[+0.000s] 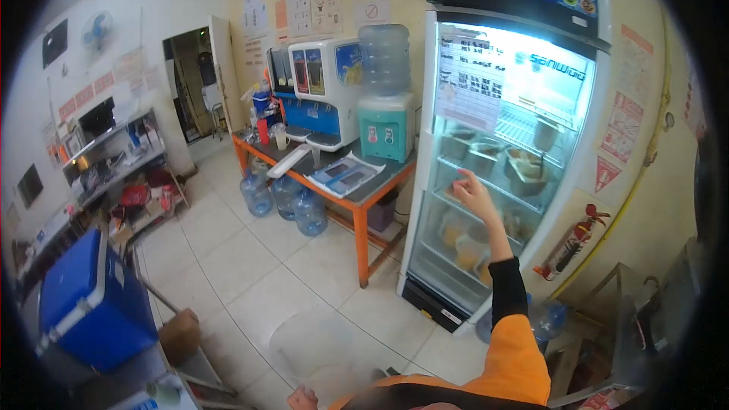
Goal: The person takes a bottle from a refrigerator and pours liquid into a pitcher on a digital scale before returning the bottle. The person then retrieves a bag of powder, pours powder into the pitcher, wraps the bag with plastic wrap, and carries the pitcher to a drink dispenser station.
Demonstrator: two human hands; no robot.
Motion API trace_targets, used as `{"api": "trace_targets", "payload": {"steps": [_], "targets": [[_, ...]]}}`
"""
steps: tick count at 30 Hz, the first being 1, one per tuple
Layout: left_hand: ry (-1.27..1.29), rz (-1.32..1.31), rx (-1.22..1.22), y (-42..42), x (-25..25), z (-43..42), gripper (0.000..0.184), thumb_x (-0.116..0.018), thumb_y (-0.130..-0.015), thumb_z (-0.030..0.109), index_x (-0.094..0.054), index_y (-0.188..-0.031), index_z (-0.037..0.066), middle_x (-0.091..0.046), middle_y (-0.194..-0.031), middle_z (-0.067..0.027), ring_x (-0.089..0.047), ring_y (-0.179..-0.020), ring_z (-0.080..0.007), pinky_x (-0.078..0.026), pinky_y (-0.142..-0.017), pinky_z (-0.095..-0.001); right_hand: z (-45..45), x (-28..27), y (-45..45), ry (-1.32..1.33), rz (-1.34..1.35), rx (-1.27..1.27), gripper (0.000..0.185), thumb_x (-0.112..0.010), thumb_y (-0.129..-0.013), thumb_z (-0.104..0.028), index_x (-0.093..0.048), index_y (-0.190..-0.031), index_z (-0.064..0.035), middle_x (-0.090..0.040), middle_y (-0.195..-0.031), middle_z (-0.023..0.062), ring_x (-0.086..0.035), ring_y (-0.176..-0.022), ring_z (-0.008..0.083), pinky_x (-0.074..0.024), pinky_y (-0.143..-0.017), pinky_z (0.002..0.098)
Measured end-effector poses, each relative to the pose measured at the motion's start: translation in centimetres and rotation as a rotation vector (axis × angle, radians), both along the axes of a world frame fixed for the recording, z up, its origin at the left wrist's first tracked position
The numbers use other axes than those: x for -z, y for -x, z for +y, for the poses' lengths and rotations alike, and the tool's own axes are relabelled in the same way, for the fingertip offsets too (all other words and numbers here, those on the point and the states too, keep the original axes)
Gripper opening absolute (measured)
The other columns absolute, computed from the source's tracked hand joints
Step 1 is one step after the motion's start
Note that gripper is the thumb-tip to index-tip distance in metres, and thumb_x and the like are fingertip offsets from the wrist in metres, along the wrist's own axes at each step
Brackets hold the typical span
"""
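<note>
My right hand (472,196) is raised on an outstretched arm in front of the upright glass-door fridge (420,205). Its fingers are partly bent and apart, with nothing visible in them; whether they touch the glass I cannot tell. Behind the door, metal pans (525,170) sit on wire shelves, and hazy tubs with yellowish contents (465,247) stand lower down. Low at the bottom edge, my left hand (302,398) is closed at the side of a clear, round plastic container (311,345), through which the floor tiles show.
An orange-framed table (363,239) carries a drink dispenser (325,91) and a water cooler (386,125). Large water bottles (310,212) stand beneath. A blue cooler box (95,304) is at left. A fire extinguisher (573,243) hangs right of the fridge.
</note>
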State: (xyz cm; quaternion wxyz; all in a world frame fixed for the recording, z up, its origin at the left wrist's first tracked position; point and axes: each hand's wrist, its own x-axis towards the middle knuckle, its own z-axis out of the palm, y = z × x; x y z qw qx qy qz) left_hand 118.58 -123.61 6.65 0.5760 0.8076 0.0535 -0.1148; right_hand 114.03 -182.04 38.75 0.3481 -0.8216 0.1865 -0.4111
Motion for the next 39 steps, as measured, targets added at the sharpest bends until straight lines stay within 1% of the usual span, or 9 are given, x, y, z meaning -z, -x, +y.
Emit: {"api": "trace_targets", "payload": {"steps": [7,16,20,22,26,32,35,37,39], "targets": [[-0.418,-0.448,0.126,-17.2,-4.3,-8.9,0.034,-0.065,-0.076,0.024,-0.061,-0.102,0.002,-0.060,-0.087,-0.0213,-0.057,-0.076,-0.0383,-0.047,-0.067,-0.0466,-16.5,5.7,-22.5,0.039,-0.120,0.608,0.049,-0.060,-0.084,-0.031,-0.045,-0.120,-0.0005,-0.055,-0.110,0.0154,-0.052,-0.104,0.0251,-0.0412,-0.085,0.0379],[-0.463,-0.705,0.545,-44.8,-8.8,-19.4,0.036,-0.064,-0.076,0.025,-0.061,-0.099,-0.002,-0.063,-0.078,-0.0243,-0.058,-0.069,-0.0430,-0.048,-0.066,-0.0461,-13.3,8.2,-28.2,-0.347,-0.737,0.839,0.024,-0.050,-0.090,-0.025,-0.050,-0.095,-0.0017,-0.049,-0.084,0.0056,-0.048,-0.081,0.0171,-0.0383,-0.075,0.0303],[-0.184,-0.228,0.619,-61.1,-11.0,-27.0,0.022,-0.057,-0.080,0.023,-0.056,-0.077,0.001,-0.054,-0.062,-0.0110,-0.047,-0.052,-0.0259,-0.038,-0.050,-0.0373,-4.6,7.2,-29.7,-0.300,-0.751,1.093,0.026,-0.046,-0.092,-0.019,-0.048,-0.111,-0.0011,-0.050,-0.102,0.0078,-0.046,-0.099,0.0164,-0.0336,-0.090,0.0284],[-0.013,0.036,0.680,-66.7,-13.4,-30.9,0.024,-0.054,-0.081,0.022,-0.053,-0.066,0.003,-0.049,-0.054,-0.0044,-0.042,-0.043,-0.0174,-0.032,-0.042,-0.0329,0.9,4.2,-29.5,0.138,-0.446,1.291,0.038,-0.043,-0.092,-0.019,-0.041,-0.125,-0.0010,-0.045,-0.121,0.0120,-0.040,-0.116,0.0218,-0.0268,-0.100,0.0334],[0.366,0.084,1.130,-64.6,-26.2,-39.0,0.028,-0.050,-0.083,0.019,-0.044,-0.058,0.008,-0.037,-0.053,0.0018,-0.029,-0.045,-0.0088,-0.020,-0.043,-0.0270,8.0,0.5,-28.5,0.253,-0.503,1.432,0.050,-0.040,-0.093,-0.027,-0.032,-0.135,-0.0007,-0.030,-0.141,0.0164,-0.028,-0.130,0.0296,-0.0200,-0.105,0.0385],[0.229,0.118,1.325,-64.5,-24.7,-46.5,0.028,-0.050,-0.084,0.019,-0.046,-0.059,0.008,-0.040,-0.053,0.0016,-0.035,-0.049,-0.0080,-0.023,-0.043,-0.0255,13.1,2.1,-24.8,0.476,-0.533,2.042,0.062,-0.035,-0.092,-0.042,-0.027,-0.137,0.0001,-0.025,-0.143,0.0196,-0.026,-0.132,0.0315,-0.0217,-0.106,0.0385],[0.317,0.513,1.102,-62.8,-22.9,-49.1,0.027,-0.054,-0.081,0.023,-0.037,-0.094,0.006,-0.042,-0.068,-0.0048,-0.039,-0.055,-0.0090,-0.030,-0.050,-0.0217,13.5,-0.9,-25.9,0.676,-0.423,2.189,0.060,-0.037,-0.089,-0.042,-0.030,-0.136,-0.0054,-0.031,-0.141,0.0165,-0.030,-0.129,0.0312,-0.0192,-0.109,0.0432],[0.363,0.576,1.097,-61.3,-22.3,-50.2,0.027,-0.056,-0.081,0.024,-0.043,-0.093,0.004,-0.046,-0.067,-0.0053,-0.041,-0.054,-0.0102,-0.032,-0.050,-0.0236,10.3,-1.0,-28.6,1.369,-0.442,1.696,0.052,-0.042,-0.088,-0.030,-0.027,-0.134,-0.0095,-0.027,-0.142,0.0158,-0.024,-0.132,0.0359,-0.0198,-0.108,0.0516],[0.398,0.626,1.087,-59.7,-23.0,-50.9,0.028,-0.059,-0.080,0.024,-0.049,-0.093,0.001,-0.050,-0.065,-0.0058,-0.043,-0.053,-0.0114,-0.034,-0.049,-0.0255,3.9,-5.0,-29.1,1.165,-0.447,1.351,0.044,-0.051,-0.086,-0.022,-0.041,-0.125,-0.0052,-0.041,-0.130,0.0147,-0.039,-0.121,0.0339,-0.0321,-0.100,0.0477]]}}
